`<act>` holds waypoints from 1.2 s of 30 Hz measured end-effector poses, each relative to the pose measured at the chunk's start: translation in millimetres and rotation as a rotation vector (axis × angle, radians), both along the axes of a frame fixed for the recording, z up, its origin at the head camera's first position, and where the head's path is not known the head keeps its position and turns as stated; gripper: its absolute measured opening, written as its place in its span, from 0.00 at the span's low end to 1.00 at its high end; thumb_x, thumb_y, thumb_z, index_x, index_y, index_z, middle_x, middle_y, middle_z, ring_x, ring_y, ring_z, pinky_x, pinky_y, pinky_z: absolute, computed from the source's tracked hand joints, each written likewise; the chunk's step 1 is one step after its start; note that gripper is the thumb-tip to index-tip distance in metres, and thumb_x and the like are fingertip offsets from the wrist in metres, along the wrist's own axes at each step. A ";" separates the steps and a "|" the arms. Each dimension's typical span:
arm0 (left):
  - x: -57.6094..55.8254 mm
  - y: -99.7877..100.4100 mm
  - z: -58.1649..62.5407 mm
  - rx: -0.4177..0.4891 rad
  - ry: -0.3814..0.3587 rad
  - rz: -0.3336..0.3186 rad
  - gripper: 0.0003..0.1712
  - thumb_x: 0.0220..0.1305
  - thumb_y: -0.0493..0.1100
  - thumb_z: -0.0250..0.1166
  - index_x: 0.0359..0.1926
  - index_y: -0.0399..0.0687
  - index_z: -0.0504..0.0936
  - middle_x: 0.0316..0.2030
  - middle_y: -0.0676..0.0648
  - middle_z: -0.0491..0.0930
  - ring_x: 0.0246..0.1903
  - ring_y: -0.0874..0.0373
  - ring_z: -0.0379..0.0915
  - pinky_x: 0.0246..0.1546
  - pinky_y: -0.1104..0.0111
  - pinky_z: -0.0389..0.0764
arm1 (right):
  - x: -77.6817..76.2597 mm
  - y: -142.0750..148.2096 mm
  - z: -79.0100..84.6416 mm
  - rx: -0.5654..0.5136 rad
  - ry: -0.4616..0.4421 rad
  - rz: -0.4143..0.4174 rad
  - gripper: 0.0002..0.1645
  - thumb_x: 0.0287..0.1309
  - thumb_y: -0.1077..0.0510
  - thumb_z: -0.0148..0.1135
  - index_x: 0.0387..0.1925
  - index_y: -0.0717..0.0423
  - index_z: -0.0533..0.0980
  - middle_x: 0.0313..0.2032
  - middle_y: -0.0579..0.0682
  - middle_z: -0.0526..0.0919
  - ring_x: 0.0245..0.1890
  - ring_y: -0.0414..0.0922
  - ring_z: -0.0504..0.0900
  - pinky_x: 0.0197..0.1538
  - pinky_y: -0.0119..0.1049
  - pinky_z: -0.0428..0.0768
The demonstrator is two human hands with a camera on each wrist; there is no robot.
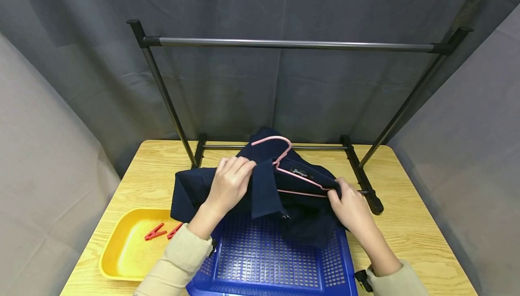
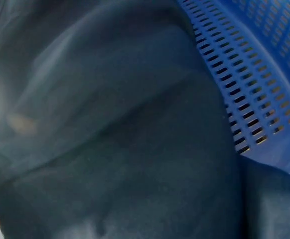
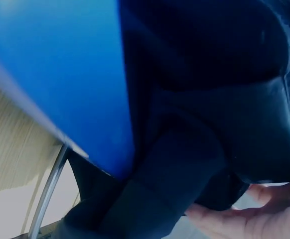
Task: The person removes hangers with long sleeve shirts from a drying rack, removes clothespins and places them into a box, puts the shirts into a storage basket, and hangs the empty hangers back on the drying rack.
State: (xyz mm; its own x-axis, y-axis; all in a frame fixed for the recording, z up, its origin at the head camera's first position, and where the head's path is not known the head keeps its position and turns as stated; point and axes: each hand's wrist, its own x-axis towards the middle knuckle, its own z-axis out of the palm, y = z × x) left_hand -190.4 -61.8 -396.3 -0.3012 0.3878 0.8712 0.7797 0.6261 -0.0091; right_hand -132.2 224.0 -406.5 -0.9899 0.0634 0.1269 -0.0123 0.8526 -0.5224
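Note:
A navy collared shirt (image 1: 266,190) is held up over the blue basket (image 1: 268,282), its collar and inner label facing me. Inside its neck opening lies a pink clothes hanger (image 1: 280,138), hook upward; the hanger's left arm is hidden by cloth. My left hand (image 1: 230,183) grips the shirt left of the collar, fingers curled over the cloth. On the other side my right hand (image 1: 352,205) pinches the shirt's edge by the hanger's right end. Dark cloth (image 2: 135,124) fills most of the left wrist view. Fingers (image 3: 264,214) show below the cloth in the right wrist view.
Behind the shirt stands a garment rack with a metal top bar (image 1: 284,43) and black feet (image 1: 361,178). To the left, a yellow tray (image 1: 118,253) holds red clothespins (image 1: 155,232). Everything stands on a wooden table (image 1: 414,224), with grey curtains (image 1: 227,88) around it.

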 end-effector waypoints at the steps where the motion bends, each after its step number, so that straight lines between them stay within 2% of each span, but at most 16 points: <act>1: -0.5 -0.3 0.2 0.005 -0.002 0.000 0.07 0.63 0.36 0.55 0.36 0.40 0.80 0.32 0.47 0.77 0.30 0.53 0.72 0.33 0.62 0.69 | -0.1 0.2 -0.6 -0.003 0.012 -0.002 0.18 0.59 0.58 0.44 0.47 0.64 0.69 0.43 0.67 0.76 0.41 0.63 0.76 0.42 0.56 0.71; 9: -2.8 -3.6 0.8 0.023 -0.010 0.035 0.15 0.69 0.42 0.48 0.35 0.41 0.80 0.30 0.46 0.78 0.30 0.52 0.71 0.34 0.62 0.70 | 1.2 1.4 -4.1 -0.016 0.074 -0.010 0.12 0.57 0.60 0.47 0.42 0.62 0.69 0.37 0.64 0.77 0.33 0.59 0.76 0.37 0.53 0.71; 16: -6.4 -6.9 1.4 0.021 0.004 0.098 0.15 0.69 0.44 0.48 0.34 0.42 0.79 0.29 0.46 0.77 0.30 0.52 0.71 0.34 0.61 0.70 | 3.1 0.8 -3.8 -0.043 0.117 -0.029 0.11 0.57 0.62 0.51 0.42 0.63 0.68 0.36 0.63 0.77 0.29 0.56 0.74 0.32 0.49 0.70; 22: -9.0 -11.4 2.9 0.040 -0.011 0.113 0.15 0.70 0.42 0.46 0.35 0.42 0.78 0.29 0.46 0.75 0.30 0.50 0.69 0.35 0.60 0.68 | 4.7 0.2 1.8 -0.092 0.196 -0.041 0.11 0.55 0.66 0.54 0.42 0.62 0.69 0.28 0.60 0.76 0.21 0.51 0.69 0.24 0.40 0.65; 27: -10.9 -14.9 9.8 0.077 -0.026 0.098 0.10 0.68 0.37 0.48 0.35 0.41 0.76 0.29 0.45 0.72 0.30 0.49 0.68 0.35 0.59 0.67 | 4.6 0.2 4.8 -0.162 0.300 -0.040 0.11 0.54 0.68 0.56 0.41 0.63 0.71 0.30 0.60 0.79 0.26 0.51 0.75 0.28 0.41 0.70; 29: -11.8 -15.9 11.9 0.092 -0.035 0.098 0.08 0.66 0.35 0.50 0.35 0.40 0.75 0.28 0.45 0.72 0.29 0.49 0.67 0.35 0.59 0.67 | 4.2 1.2 6.0 -0.193 0.312 -0.035 0.11 0.54 0.68 0.56 0.41 0.64 0.72 0.32 0.60 0.80 0.30 0.50 0.77 0.32 0.38 0.72; 31: -12.2 -17.1 13.5 0.104 -0.047 0.098 0.05 0.63 0.33 0.52 0.35 0.39 0.75 0.29 0.45 0.72 0.29 0.49 0.67 0.35 0.59 0.66 | 3.8 2.1 7.5 -0.232 0.299 -0.038 0.10 0.54 0.68 0.57 0.41 0.64 0.73 0.34 0.59 0.80 0.32 0.48 0.78 0.34 0.30 0.72; 33: -12.5 -18.8 14.1 0.118 -0.061 0.104 0.05 0.60 0.32 0.53 0.36 0.39 0.75 0.29 0.44 0.73 0.29 0.49 0.67 0.35 0.59 0.65 | 3.8 2.5 9.7 -0.301 0.261 -0.057 0.10 0.55 0.67 0.58 0.41 0.65 0.73 0.35 0.57 0.80 0.32 0.42 0.77 0.34 0.23 0.71; 36: -13.1 -21.3 13.8 0.136 -0.081 0.103 0.06 0.59 0.30 0.53 0.37 0.38 0.75 0.31 0.43 0.74 0.30 0.49 0.66 0.35 0.58 0.64 | 3.7 1.6 14.3 -0.490 0.168 -0.089 0.09 0.57 0.65 0.57 0.41 0.65 0.72 0.33 0.48 0.79 0.32 0.32 0.75 0.35 0.18 0.71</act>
